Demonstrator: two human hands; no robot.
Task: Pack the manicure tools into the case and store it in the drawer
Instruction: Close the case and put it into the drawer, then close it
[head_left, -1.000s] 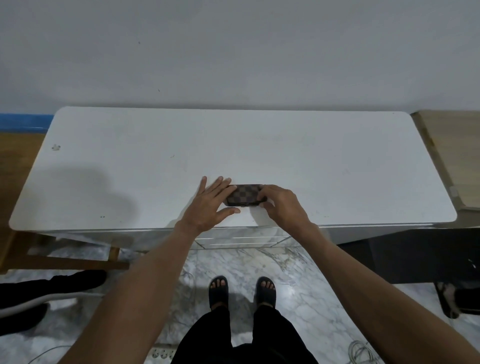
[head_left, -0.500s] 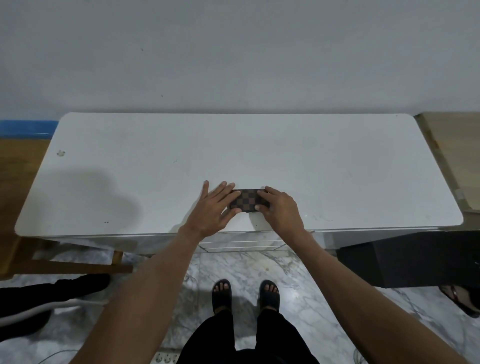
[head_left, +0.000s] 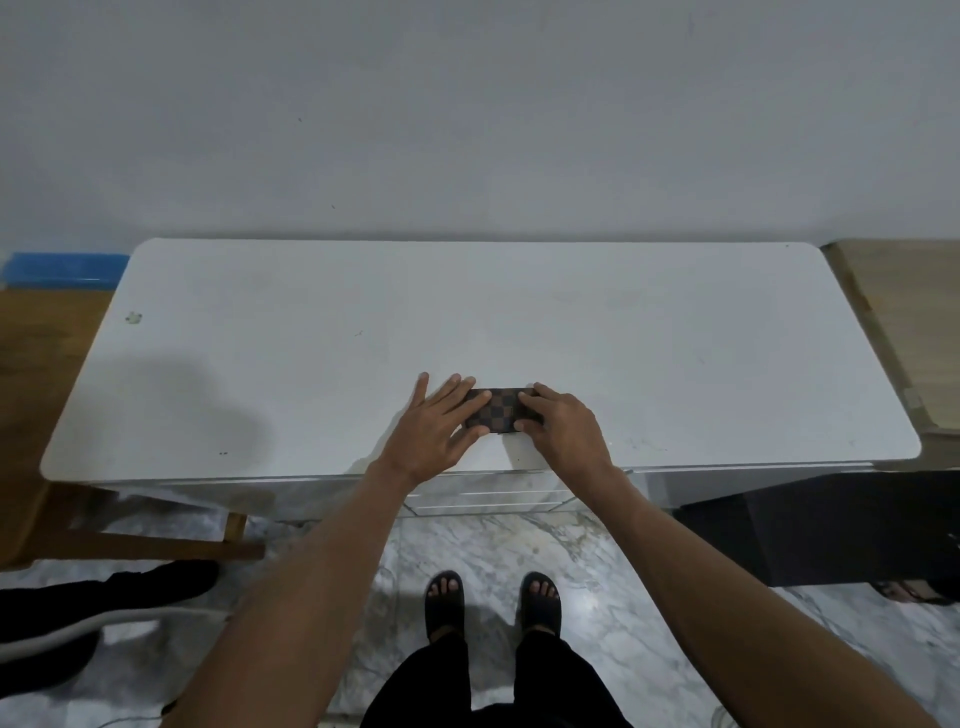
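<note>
A small brown checkered case (head_left: 501, 410) lies closed on the white table (head_left: 675, 353), near its front edge. My left hand (head_left: 434, 428) rests on the case's left end, fingers spread over the top and thumb at its near side. My right hand (head_left: 563, 428) holds the right end between fingers and thumb. No loose manicure tools show on the table. Below the front edge, white drawer fronts (head_left: 488, 496) show between my arms.
A wooden surface (head_left: 904, 322) adjoins the table on the right, a dark box (head_left: 831, 525) sits below it. A wooden frame (head_left: 130, 540) and another person's dark legs (head_left: 104, 587) are at the left. My sandalled feet stand on marble floor (head_left: 597, 571).
Both hands have closed in over the case's ends, covering more of it. The view has tilted up, so the table sits lower in frame.
</note>
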